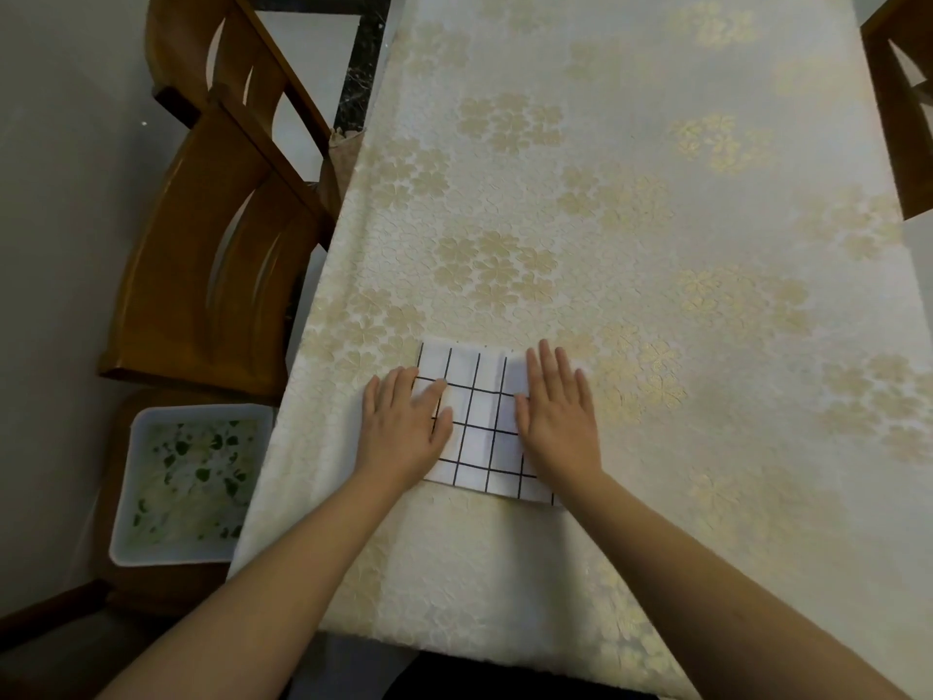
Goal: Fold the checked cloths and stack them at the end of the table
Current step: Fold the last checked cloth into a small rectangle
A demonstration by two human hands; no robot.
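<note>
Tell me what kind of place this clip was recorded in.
Most likely a home dining area: a long table under a floral tablecloth, wooden dining chairs pushed up along its side, and a white bin on a seat beside it.

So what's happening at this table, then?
A person is folding a checked cloth on a table covered with a flowered tablecloth. The cloth is already folded into a small rectangle near the table's near end, and both hands lie flat on it: the left hand on its left side, the right hand on its right, fingers straight, as if smoothing it. A white tub with something green and white inside sits on a wooden chair to the left.
</note>
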